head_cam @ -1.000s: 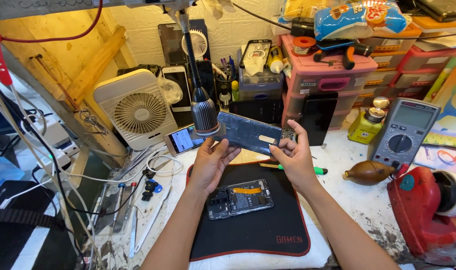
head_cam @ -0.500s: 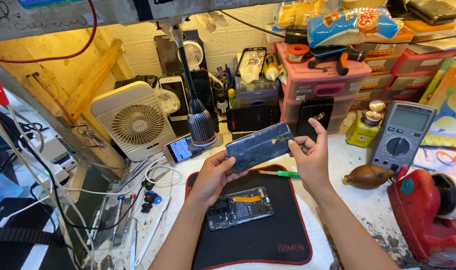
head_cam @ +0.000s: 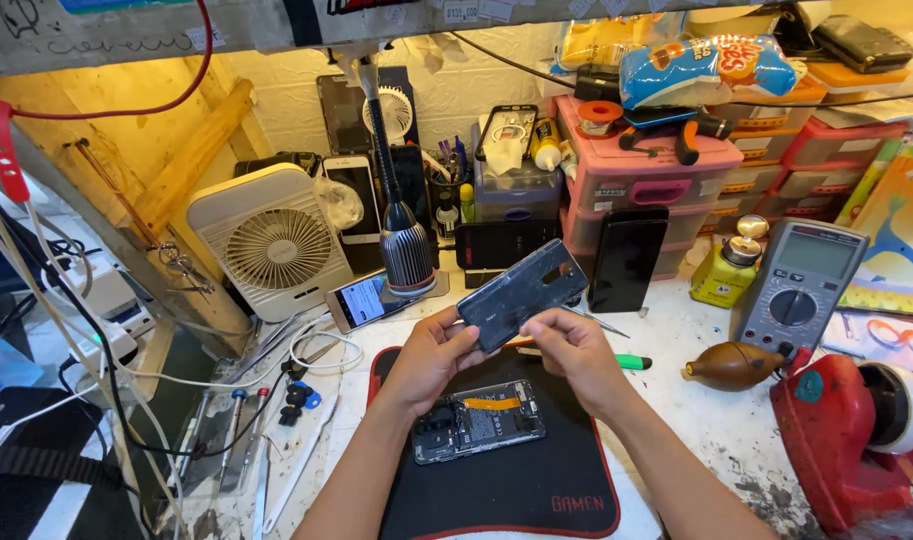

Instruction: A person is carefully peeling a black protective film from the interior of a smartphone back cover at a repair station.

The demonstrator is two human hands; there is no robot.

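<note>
Hands raised; left hand point(head_cam: 438, 352), right hand point(head_cam: 568, 352) gripping tilted back cover point(head_cam: 521, 295).

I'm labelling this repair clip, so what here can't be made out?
Head view only:
- Inner face of the back cover: turned away.
- Left hand fingertips: behind the cover.
- Opened phone parts: too small.
- Red machine: cut by the right edge.
</note>
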